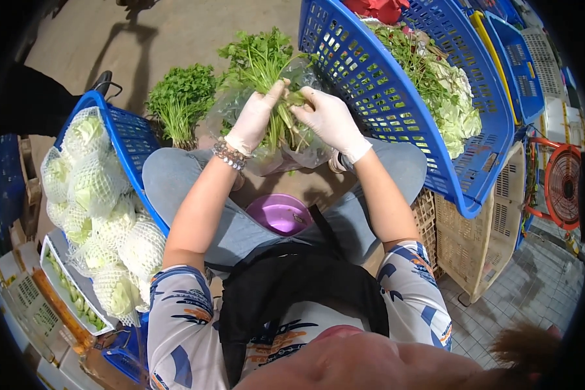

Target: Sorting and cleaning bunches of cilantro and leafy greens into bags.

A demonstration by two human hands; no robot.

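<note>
Both my hands wear thin white gloves and meet above a clear plastic bag (pixel 231 110) between my knees. My left hand (pixel 252 122) is closed on a bunch of leafy green herbs (pixel 261 65), its thumb pressed on the long thin stems. From the other side my right hand (pixel 331 122) pinches stems of the same bunch near their lower ends. The leaves point away from me, and pale stem ends hang toward me over the bag. Left of the bag stands another bundle of similar greens (pixel 183 101), roots down on the floor.
Close on my right rises a large blue slatted crate (pixel 383 84) holding leafy scraps. A blue crate (pixel 133 133) of net-wrapped cabbages (pixel 101 188) stands at my left. A purple basin (pixel 279 214) sits between my legs. Farther right are a beige crate (pixel 465 240) and a red fan (pixel 561 185).
</note>
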